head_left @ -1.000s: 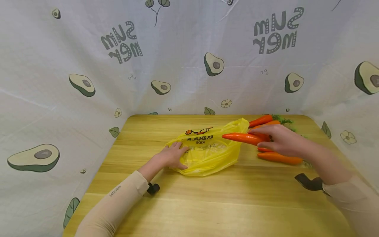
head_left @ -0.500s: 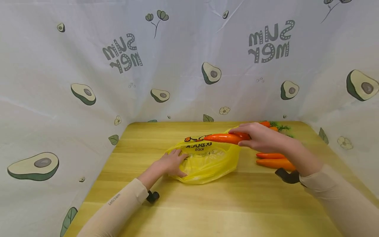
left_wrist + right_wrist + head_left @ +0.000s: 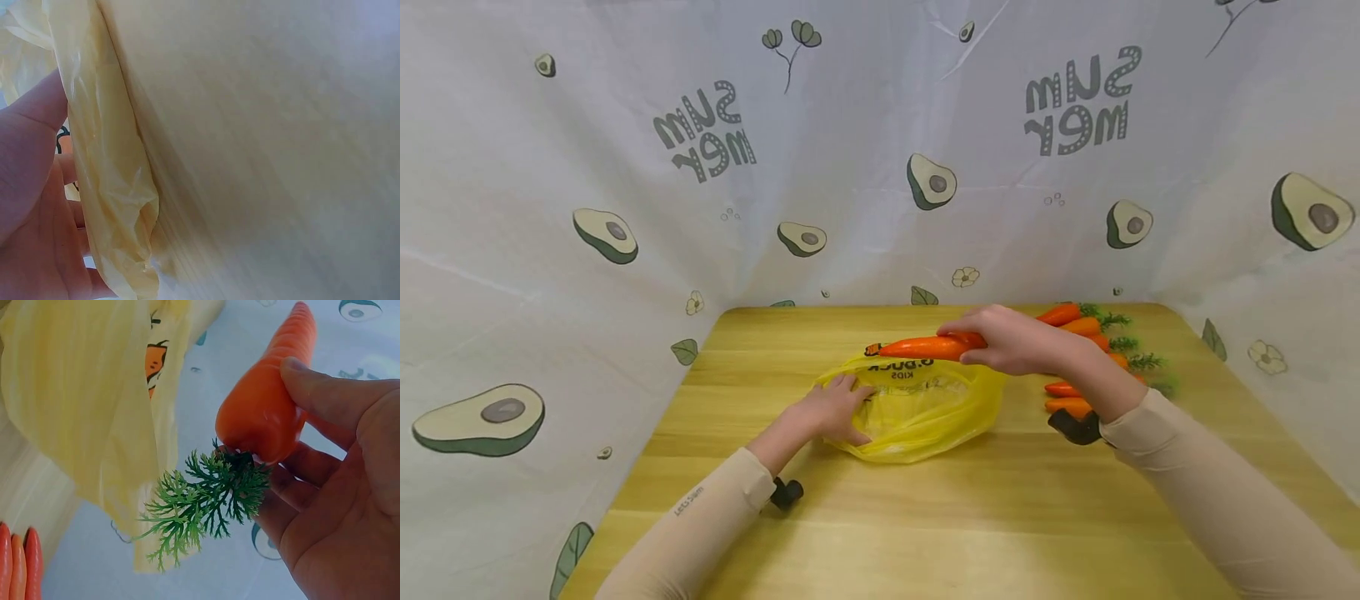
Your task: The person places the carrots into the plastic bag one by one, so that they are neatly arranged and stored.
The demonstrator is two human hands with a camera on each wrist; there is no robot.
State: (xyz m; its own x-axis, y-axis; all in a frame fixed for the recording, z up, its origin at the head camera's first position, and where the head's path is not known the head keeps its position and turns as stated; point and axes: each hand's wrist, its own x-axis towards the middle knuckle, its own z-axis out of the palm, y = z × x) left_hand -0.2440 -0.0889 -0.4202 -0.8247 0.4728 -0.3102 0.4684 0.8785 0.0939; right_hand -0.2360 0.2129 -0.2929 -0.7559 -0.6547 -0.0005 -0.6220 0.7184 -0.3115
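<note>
A yellow plastic bag (image 3: pixel 928 429) with dark lettering lies on the table, its mouth spread toward the left. My left hand (image 3: pixel 831 408) reaches into that mouth, fingers and thumb spread apart against the plastic. In the left wrist view, the bag's crumpled edge (image 3: pixel 112 169) passes in front of the fingers. My right hand (image 3: pixel 1011 342) grips an orange-red carrot (image 3: pixel 917 347) above the bag, tip pointing left. The right wrist view shows the thumb on the carrot's side, fingers behind it, and green leafy tops (image 3: pixel 215 494) hanging from its thick end.
Several more carrots (image 3: pixel 1060 314) with green tops lie in a row at the table's right, partly behind the right forearm. A white curtain (image 3: pixel 850 167) printed with avocados surrounds the wooden table (image 3: pixel 880 533). Black wrist-camera mounts (image 3: pixel 786 493) stick out from the wrists.
My right hand has carried the carrot leftward from beside the other carrots to above the bag. The left hand has stayed at the bag's mouth. The head view has tilted slightly.
</note>
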